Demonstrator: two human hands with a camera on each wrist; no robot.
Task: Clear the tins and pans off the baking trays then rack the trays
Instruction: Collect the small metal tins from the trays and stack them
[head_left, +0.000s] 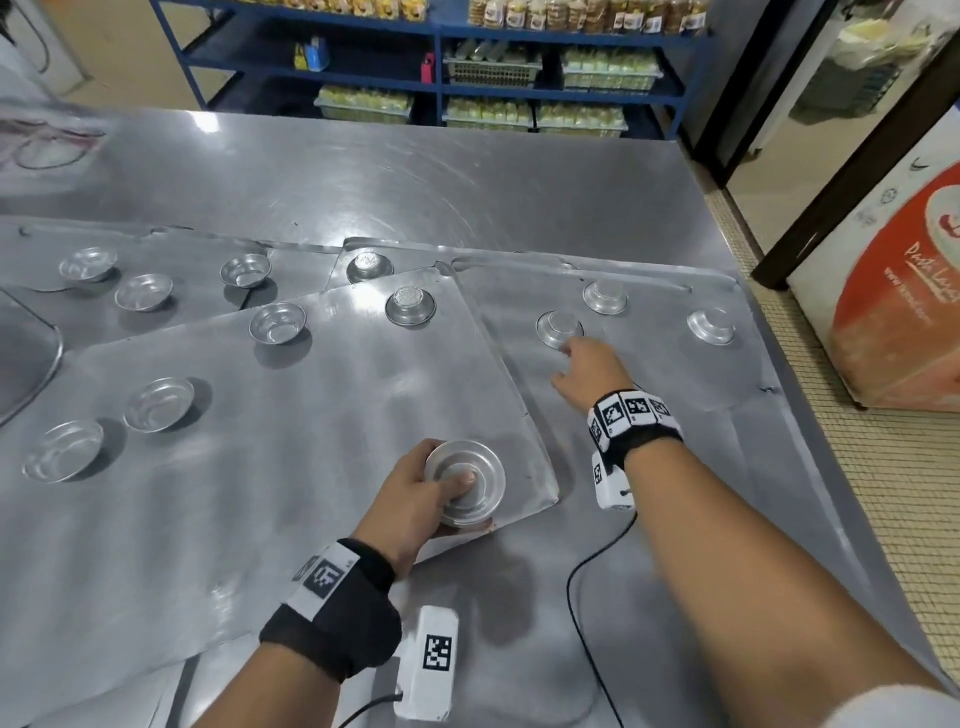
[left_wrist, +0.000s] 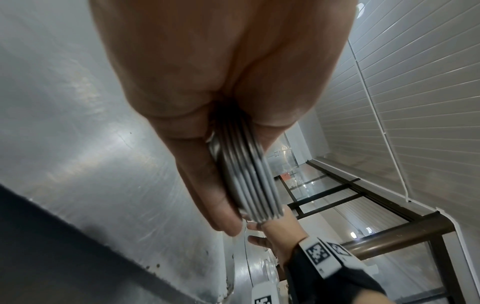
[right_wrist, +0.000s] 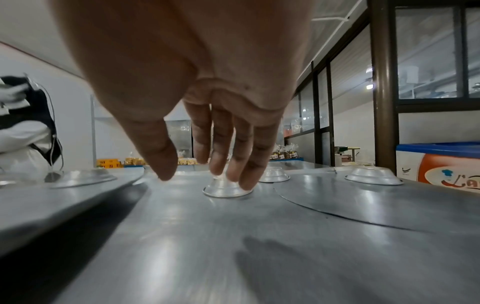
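Observation:
Several small round metal tins lie scattered on flat baking trays that overlap on a steel table. My left hand (head_left: 431, 488) grips a nested stack of tins (head_left: 470, 480) over the near corner of the middle tray (head_left: 311, 441), thumb pressed inside the top one; the left wrist view shows the stack's rims (left_wrist: 249, 185) between my fingers. My right hand (head_left: 582, 364) reaches out over the right tray (head_left: 649, 374) with fingers spread and relaxed, the fingertips (right_wrist: 233, 172) just at an upside-down tin (head_left: 558, 328) (right_wrist: 226, 189), holding nothing.
Two more upside-down tins (head_left: 605, 297) (head_left: 710, 326) sit further along the right tray. Upright tins (head_left: 277, 323) (head_left: 158, 404) lie on the middle and left trays. Blue shelves (head_left: 436, 78) of packed goods stand behind the table; an orange-and-white chest freezer (head_left: 904, 291) stands to the right.

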